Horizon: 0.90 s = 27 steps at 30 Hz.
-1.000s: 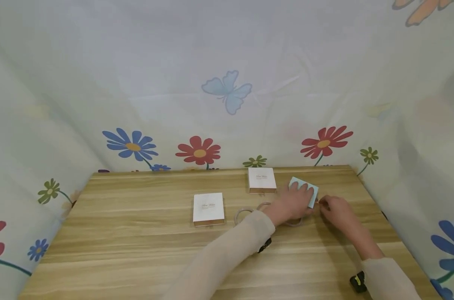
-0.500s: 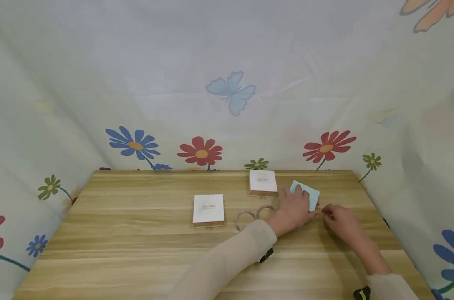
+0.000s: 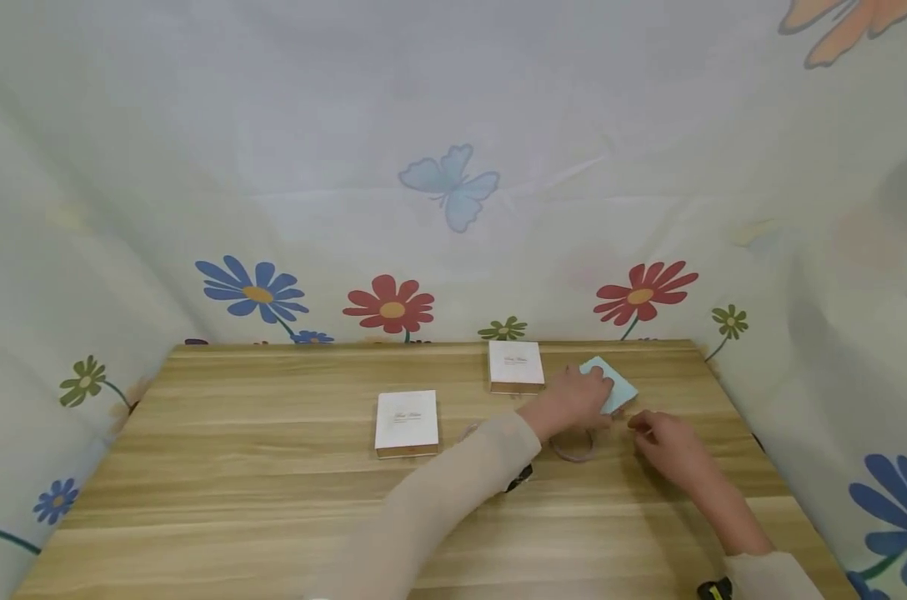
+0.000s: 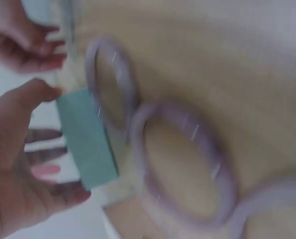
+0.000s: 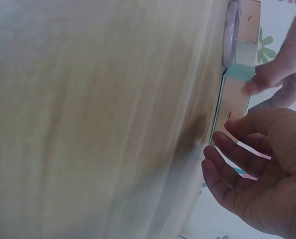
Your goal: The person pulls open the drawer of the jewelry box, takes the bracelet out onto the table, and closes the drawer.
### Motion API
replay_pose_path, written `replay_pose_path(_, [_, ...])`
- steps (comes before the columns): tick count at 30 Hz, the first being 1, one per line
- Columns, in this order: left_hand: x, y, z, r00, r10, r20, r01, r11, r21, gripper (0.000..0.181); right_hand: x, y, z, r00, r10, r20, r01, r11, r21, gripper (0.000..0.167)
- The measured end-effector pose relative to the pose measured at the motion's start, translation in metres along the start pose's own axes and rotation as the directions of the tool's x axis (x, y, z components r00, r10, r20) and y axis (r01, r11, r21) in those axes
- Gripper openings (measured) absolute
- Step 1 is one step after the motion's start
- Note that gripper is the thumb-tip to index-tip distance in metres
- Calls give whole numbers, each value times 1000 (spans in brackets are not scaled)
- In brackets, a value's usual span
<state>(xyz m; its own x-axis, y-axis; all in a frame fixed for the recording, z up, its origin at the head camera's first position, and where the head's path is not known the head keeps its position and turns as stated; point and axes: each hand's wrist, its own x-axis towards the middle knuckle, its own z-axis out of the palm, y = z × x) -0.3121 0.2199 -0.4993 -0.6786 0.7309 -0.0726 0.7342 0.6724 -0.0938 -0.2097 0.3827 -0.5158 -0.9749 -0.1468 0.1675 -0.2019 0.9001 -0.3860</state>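
My left hand (image 3: 576,400) grips a small light-blue box (image 3: 617,388) at the right of the table. In the left wrist view, the thumb lies at one end of the box and fingers at the other. The right wrist view shows a tan side of the box (image 5: 233,102) with a small reddish mark. Just right of it hovers my right hand (image 3: 673,447), its fingers loosely bent and holding nothing; whether the thumb touches the box is unclear. Pale purple bangles (image 4: 207,137) lie in a row beside the box, partly under my left arm in the head view.
Two white boxes with gold lettering rest on the wooden table (image 3: 273,500): one left of centre (image 3: 407,419), another near the back edge (image 3: 516,362). A flower-printed cloth (image 3: 311,192) hangs behind and along both sides.
The light-blue box has turned slightly clockwise. My left hand has shifted from lying over its top to its left side. My right hand has dropped a little towards me.
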Motion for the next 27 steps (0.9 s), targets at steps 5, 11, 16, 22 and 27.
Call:
replay_pose_path(5, [2, -26, -13, 991, 101, 93, -100, 995, -12, 57, -3, -1, 2, 1000, 0, -1, 0, 1000, 5, 11])
replay_pose_path(11, [-3, -38, -15, 985, 110, 131, -99, 991, -84, 58, -3, -2, 3, 1000, 17, 14, -17, 1000, 16, 13])
replay_pose_path(16, [-6, -39, -17, 982, 140, 130, -131, 988, -77, 57, -2, -6, 2, 1000, 14, 15, -15, 1000, 17, 13])
replay_pose_path(22, [-4, -42, -14, 977, 163, 134, -157, 986, -55, 57, 1, -18, 0, 1000, -3, 29, 2, 999, 36, 11])
replay_pose_path(27, [-5, -45, -7, 978, 162, 129, -152, 985, -87, 57, 2, -23, 2, 1000, -15, 20, 15, 1000, 22, 10])
